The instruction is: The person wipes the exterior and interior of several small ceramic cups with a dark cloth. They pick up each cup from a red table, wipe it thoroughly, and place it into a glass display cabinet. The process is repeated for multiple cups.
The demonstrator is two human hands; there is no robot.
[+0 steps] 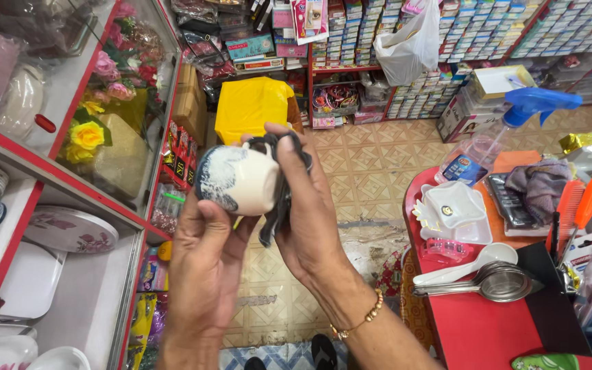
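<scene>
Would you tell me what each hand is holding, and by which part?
The left hand cradles a white-and-blue cup by its rounded body. The right hand presses a dark cloth against the cup's far side.

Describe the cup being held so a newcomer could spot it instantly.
Look at frame centre, above the tiled floor. The left hand holds a small cup while the right hand presses a dark cloth against it. It alone is cream with a blue, speckled side.

Cup (236,179) centre, between left hand (203,264) and right hand (310,212), cloth (284,181) on its right. Shelves (49,226) left, table (477,325) right, spray bottle (495,137) at table's far end.
</scene>
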